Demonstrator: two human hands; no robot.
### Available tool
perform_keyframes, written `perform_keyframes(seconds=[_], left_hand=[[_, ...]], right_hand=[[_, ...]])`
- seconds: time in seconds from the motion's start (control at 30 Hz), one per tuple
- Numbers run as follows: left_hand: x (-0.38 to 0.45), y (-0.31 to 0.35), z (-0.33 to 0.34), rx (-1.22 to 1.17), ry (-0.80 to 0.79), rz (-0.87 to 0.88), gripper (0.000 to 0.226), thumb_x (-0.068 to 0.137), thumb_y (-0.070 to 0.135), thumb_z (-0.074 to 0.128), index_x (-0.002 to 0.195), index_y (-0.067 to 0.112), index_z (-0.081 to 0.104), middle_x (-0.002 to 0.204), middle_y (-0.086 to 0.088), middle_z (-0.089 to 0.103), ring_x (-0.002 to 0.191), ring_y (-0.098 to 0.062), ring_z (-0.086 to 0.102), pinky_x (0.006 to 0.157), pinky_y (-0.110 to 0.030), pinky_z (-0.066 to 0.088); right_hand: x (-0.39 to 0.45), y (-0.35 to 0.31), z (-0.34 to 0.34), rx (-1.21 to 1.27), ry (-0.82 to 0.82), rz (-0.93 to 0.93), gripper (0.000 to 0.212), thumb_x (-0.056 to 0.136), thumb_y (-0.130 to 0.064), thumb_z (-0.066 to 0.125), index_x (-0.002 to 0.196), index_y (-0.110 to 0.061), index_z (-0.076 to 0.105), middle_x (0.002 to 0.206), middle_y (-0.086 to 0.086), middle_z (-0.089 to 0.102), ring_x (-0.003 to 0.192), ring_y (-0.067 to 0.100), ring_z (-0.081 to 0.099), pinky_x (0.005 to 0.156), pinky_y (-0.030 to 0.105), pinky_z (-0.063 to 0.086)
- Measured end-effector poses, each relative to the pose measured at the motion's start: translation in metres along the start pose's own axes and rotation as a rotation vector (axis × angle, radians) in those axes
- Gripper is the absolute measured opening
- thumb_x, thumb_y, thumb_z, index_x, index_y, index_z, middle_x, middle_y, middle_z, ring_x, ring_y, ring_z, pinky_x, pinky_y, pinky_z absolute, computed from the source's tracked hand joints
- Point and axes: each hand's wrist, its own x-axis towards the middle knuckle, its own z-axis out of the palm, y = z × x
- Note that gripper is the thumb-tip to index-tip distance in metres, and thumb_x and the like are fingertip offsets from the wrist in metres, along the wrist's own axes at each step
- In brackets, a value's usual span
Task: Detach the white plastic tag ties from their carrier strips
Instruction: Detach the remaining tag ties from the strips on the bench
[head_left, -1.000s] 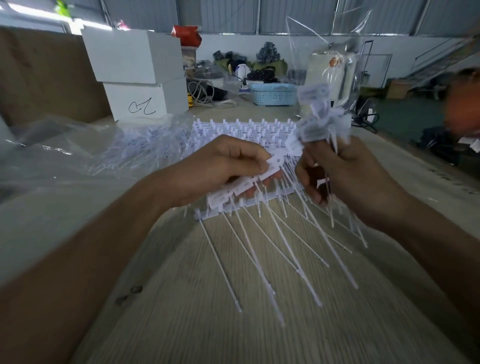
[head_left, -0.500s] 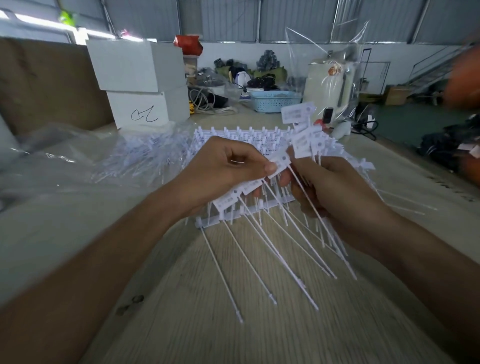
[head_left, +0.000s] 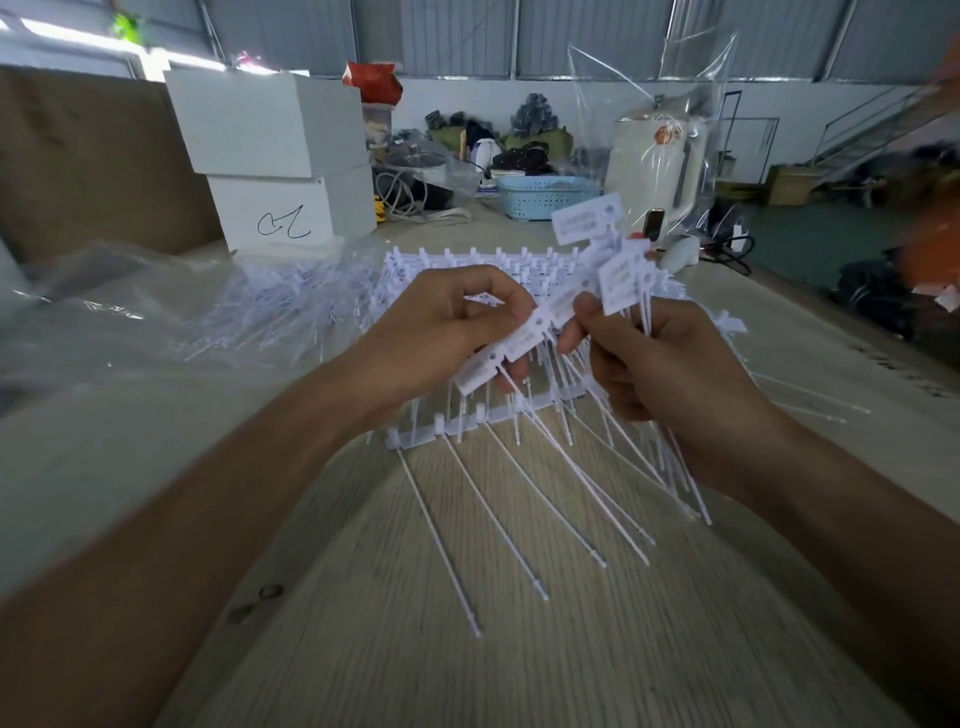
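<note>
While left hand (head_left: 441, 332) is gripping carrier strip (head_left: 498, 356) above table (head_left: 415, 649), right hand (head_left: 670, 379) is clutching bundle of loose ties (head_left: 618, 275), thumb pinching next tag.

A pale wood-grain counter (head_left: 467, 665) stretches toward grey corrugated metal walls (head_left: 467, 31). Two stacked white boxes (head_left: 275, 156) sit at its left, a blue basket (head_left: 545, 196) beyond, metal stairs (head_left: 872, 130) at far right.
</note>
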Motion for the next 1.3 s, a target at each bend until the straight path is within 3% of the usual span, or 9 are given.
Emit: perform_keyframes(seconds=[0.27, 0.37, 0.53, 0.67, 0.83, 1.03, 1.1, 1.17, 1.3], left_hand=[[-0.001, 0.003, 0.009, -0.030, 0.040, 0.006, 0.018, 0.099, 0.016, 0.060, 0.086, 0.007, 0.069, 0.057, 0.000, 0.056, 0.053, -0.021, 0.044, 0.050, -0.029, 0.038], [-0.001, 0.005, 0.008, -0.134, 0.010, -0.029, 0.021, 0.096, 0.011, 0.059, 0.078, 0.010, 0.070, 0.054, -0.005, 0.050, 0.052, -0.022, 0.037, 0.049, -0.027, 0.033], [-0.003, 0.010, 0.001, -0.406, -0.182, -0.125, 0.022, 0.076, 0.016, 0.062, 0.065, 0.001, 0.050, 0.045, -0.003, 0.033, 0.041, -0.015, 0.020, 0.046, -0.025, 0.017], [-0.002, 0.011, -0.007, -0.414, -0.281, -0.181, 0.025, 0.076, 0.013, 0.057, 0.060, 0.008, 0.038, 0.041, 0.002, 0.026, 0.048, -0.020, 0.006, 0.058, -0.041, 0.002], [0.001, 0.007, -0.011, -0.380, -0.419, -0.161, 0.028, 0.083, 0.012, 0.047, 0.063, 0.007, 0.028, 0.041, -0.001, 0.026, 0.037, -0.013, 0.018, 0.042, -0.025, 0.017], [0.006, 0.002, -0.017, -0.239, -0.472, -0.135, 0.028, 0.082, 0.010, 0.048, 0.060, -0.006, 0.040, 0.039, -0.001, 0.030, 0.036, -0.014, 0.023, 0.041, -0.020, 0.024], [0.003, -0.001, -0.023, -0.175, -0.513, -0.119, 0.026, 0.083, 0.005, 0.049, 0.059, -0.004, 0.045, 0.042, 0.001, 0.034, 0.037, -0.012, 0.026, 0.042, -0.020, 0.028], [-0.001, -0.002, -0.026, -0.063, -0.583, -0.095, 0.028, 0.088, 0.002, 0.050, 0.061, -0.005, 0.051, 0.046, 0.004, 0.038, 0.040, -0.008, 0.030, 0.045, -0.016, 0.033], [0.001, -0.006, -0.022, 0.072, -0.445, -0.091, 0.030, 0.094, 0.014, 0.059, 0.066, 0.008, 0.067, 0.054, 0.001, 0.053, 0.048, -0.014, 0.042, 0.058, -0.027, 0.035]], right_hand=[[0.001, 0.003, 0.000, -0.062, 0.149, -0.135, 0.039, 0.098, -0.031, 0.062, 0.069, -0.005, 0.065, 0.050, -0.006, 0.035, 0.045, 0.008, 0.027, 0.045, 0.021, 0.027], [-0.001, 0.000, 0.000, 0.079, 0.097, -0.136, 0.046, 0.098, -0.023, 0.064, 0.057, -0.017, 0.044, 0.050, -0.008, 0.032, 0.043, 0.011, 0.025, 0.046, 0.025, 0.023], [-0.007, -0.006, -0.002, -0.028, -0.015, -0.285, 0.050, 0.097, -0.025, 0.062, 0.060, -0.004, 0.036, 0.051, -0.001, 0.030, 0.045, 0.014, 0.025, 0.047, 0.026, 0.025], [-0.007, -0.007, -0.002, -0.069, -0.077, -0.354, 0.048, 0.099, -0.012, 0.059, 0.054, -0.028, 0.055, 0.048, -0.013, 0.042, 0.043, 0.001, 0.040, 0.050, 0.011, 0.033], [-0.005, -0.007, -0.002, -0.212, -0.133, -0.379, 0.037, 0.095, -0.031, 0.056, 0.058, -0.031, 0.055, 0.053, -0.006, 0.032, 0.048, 0.007, 0.028, 0.050, 0.018, 0.028], [-0.007, -0.009, -0.002, -0.372, -0.143, -0.500, 0.027, 0.098, -0.015, 0.057, 0.078, -0.031, 0.065, 0.060, -0.008, 0.057, 0.054, -0.001, 0.047, 0.058, 0.006, 0.035], [-0.003, -0.008, -0.007, -0.411, -0.103, -0.450, 0.025, 0.100, -0.012, 0.058, 0.078, -0.018, 0.068, 0.059, 0.003, 0.050, 0.050, 0.004, 0.040, 0.051, 0.008, 0.032], [0.005, -0.008, -0.021, -0.345, 0.045, -0.330, 0.027, 0.103, -0.019, 0.054, 0.083, -0.005, 0.067, 0.055, 0.001, 0.041, 0.046, 0.006, 0.033, 0.045, 0.015, 0.029], [0.011, -0.006, -0.045, -0.069, 0.184, -0.169, 0.027, 0.106, -0.030, 0.045, 0.088, -0.016, 0.060, 0.059, 0.001, 0.048, 0.048, 0.014, 0.037, 0.044, 0.026, 0.029]])
